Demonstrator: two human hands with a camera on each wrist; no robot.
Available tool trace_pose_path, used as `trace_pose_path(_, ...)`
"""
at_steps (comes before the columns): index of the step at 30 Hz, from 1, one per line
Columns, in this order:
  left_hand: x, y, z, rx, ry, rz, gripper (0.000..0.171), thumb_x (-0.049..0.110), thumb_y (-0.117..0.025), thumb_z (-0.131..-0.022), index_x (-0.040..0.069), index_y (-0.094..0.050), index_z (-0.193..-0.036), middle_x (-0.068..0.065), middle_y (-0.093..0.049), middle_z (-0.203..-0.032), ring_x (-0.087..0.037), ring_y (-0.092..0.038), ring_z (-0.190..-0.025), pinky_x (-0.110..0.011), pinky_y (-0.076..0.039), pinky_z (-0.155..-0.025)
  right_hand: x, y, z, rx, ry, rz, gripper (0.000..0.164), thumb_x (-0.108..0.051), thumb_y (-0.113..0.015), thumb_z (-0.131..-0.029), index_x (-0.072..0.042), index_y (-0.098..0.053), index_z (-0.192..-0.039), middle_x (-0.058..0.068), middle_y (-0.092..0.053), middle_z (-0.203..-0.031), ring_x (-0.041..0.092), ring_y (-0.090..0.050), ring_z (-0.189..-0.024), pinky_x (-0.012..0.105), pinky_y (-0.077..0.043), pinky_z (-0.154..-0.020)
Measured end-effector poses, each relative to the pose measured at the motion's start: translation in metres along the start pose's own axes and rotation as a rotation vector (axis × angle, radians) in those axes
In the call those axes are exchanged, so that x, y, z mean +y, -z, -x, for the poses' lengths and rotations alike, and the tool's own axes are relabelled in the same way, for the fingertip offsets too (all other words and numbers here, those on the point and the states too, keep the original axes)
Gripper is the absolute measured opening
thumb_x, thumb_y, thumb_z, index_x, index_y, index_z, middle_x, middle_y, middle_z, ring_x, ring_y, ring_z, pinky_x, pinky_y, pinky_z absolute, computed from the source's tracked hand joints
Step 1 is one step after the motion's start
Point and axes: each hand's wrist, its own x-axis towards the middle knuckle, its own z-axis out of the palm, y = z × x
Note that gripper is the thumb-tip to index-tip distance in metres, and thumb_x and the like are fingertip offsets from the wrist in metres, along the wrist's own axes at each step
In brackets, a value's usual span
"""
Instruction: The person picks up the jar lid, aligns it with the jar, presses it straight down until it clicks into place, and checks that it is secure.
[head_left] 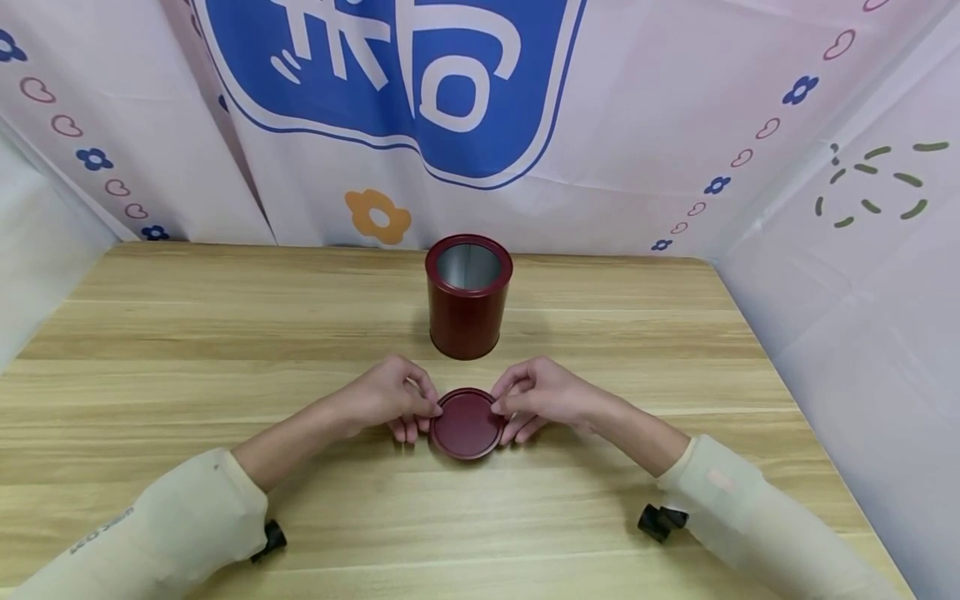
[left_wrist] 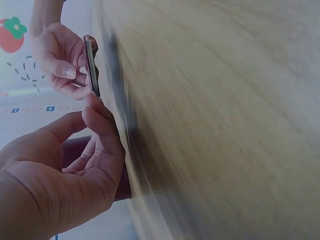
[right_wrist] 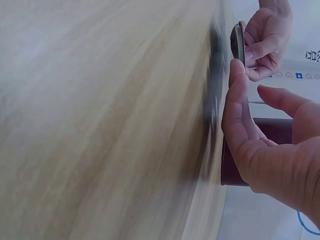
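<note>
A round dark red tin lid (head_left: 468, 425) is level between both hands in the head view. The left hand (head_left: 397, 398) pinches its left rim, thumb on top. At the opposite rim the right hand (head_left: 543, 396) pinches it the same way. Both wrist views show the lid (left_wrist: 92, 67) edge-on, close over the table with a shadow beside it. Just behind the hands stands an upright dark red can (head_left: 467, 321), its top uncovered and its silvery inside showing. The near hand partly hides the can (right_wrist: 272, 132) in each wrist view.
Everything rests on a wood-grain table (head_left: 360, 525). A white printed cloth (head_left: 622, 167) with a blue emblem hangs along the back edge, and white sheeting (head_left: 862, 275) rises at the right side. Small black devices (head_left: 662, 522) sit by the cream sleeves.
</note>
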Motion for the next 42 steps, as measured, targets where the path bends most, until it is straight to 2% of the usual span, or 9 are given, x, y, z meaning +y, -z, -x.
trace_pose_path(10,0.005,0.002,-0.001,0.024,0.011,0.004,0.008,0.002,-0.069,-0.094,-0.004,-0.064,-0.093,-0.009,-0.065,-0.068,-0.013,-0.060,-0.049,-0.024,-0.050,-0.045,-0.003,-0.001,-0.002,0.061,0.050,0.015,0.021,0.004,-0.063,-0.095,0.010,-0.059,-0.115,0.010,-0.073,-0.082,0.020,-0.074,-0.064,0.028,-0.059,-0.059)
trace_pose_path(20,0.009,0.003,-0.001,0.034,-0.013,-0.021,0.011,0.004,-0.071,-0.093,-0.003,-0.063,-0.097,-0.010,-0.066,-0.068,-0.013,-0.059,-0.048,-0.023,-0.047,-0.044,-0.007,-0.001,-0.001,0.111,0.044,-0.033,0.023,0.008,-0.063,-0.094,0.010,-0.059,-0.116,0.012,-0.070,-0.081,0.019,-0.072,-0.061,0.025,-0.057,-0.056)
trace_pose_path(28,0.013,0.003,-0.001,0.054,-0.022,-0.058,0.012,0.007,-0.071,-0.094,-0.001,-0.063,-0.099,-0.010,-0.067,-0.070,-0.013,-0.058,-0.049,-0.021,-0.036,-0.042,-0.007,0.001,0.000,0.127,0.047,-0.055,0.022,0.007,-0.065,-0.094,0.009,-0.060,-0.115,0.012,-0.069,-0.082,0.019,-0.071,-0.061,0.024,-0.056,-0.056)
trace_pose_path(42,0.018,0.005,-0.003,0.059,-0.040,-0.037,0.017,0.009,-0.071,-0.095,0.000,-0.060,-0.102,-0.006,-0.067,-0.069,-0.012,-0.054,-0.050,-0.022,-0.037,-0.043,-0.014,0.004,0.002,0.140,0.098,-0.014,0.023,0.006,-0.065,-0.093,0.010,-0.059,-0.116,0.012,-0.069,-0.080,0.018,-0.070,-0.059,0.025,-0.057,-0.055)
